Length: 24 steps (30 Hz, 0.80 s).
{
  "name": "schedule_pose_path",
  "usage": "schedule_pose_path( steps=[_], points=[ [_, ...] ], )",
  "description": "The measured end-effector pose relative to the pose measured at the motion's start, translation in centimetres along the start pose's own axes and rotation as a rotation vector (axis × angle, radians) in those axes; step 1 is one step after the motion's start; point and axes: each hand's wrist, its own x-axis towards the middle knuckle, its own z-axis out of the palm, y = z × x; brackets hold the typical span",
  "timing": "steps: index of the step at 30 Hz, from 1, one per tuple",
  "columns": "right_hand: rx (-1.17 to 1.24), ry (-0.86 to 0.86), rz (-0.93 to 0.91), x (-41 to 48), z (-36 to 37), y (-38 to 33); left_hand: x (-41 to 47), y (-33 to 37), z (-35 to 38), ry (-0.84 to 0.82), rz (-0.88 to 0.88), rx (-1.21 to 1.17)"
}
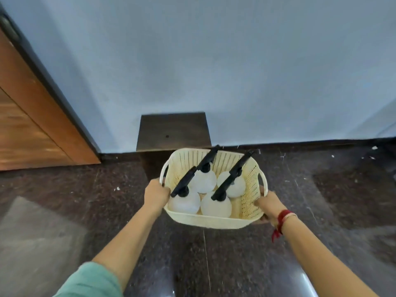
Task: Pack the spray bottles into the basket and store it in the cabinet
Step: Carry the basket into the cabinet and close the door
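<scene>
1. The dark stone floor (64, 211) is stretching to a pale wall (214, 61), with a wooden door (25, 125) at the left.
2. A dark wooden panel (173, 131) is standing against the wall's base.
3. The cream basket (214, 220) is hanging above the floor, carried between both hands.
4. Four white spray bottles (203, 181) are standing inside it, black nozzles leaning away.
5. The left hand (155, 195) is clamping the basket's left rim.
6. The right hand (269, 205) is gripping its right side.

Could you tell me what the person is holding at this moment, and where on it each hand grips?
The cream basket, with four spray bottles inside. The left hand grips its left rim by the handle; the right hand holds its right side.
</scene>
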Motion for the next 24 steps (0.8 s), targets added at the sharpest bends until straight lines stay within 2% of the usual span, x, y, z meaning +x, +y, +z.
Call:
schedule_pose_path(
  steps=[13, 24],
  points=[
    [0.045, -0.051, 0.004, -3.6, 0.0, 0.1, -2.4, 0.8, -2.9, -0.054, 0.015, -0.031],
    [0.094, -0.030, 0.021, 2.6, -4.1, -1.9, 2.5, 4.9, 2.4, -0.093, 0.067, -0.025]
  ],
)
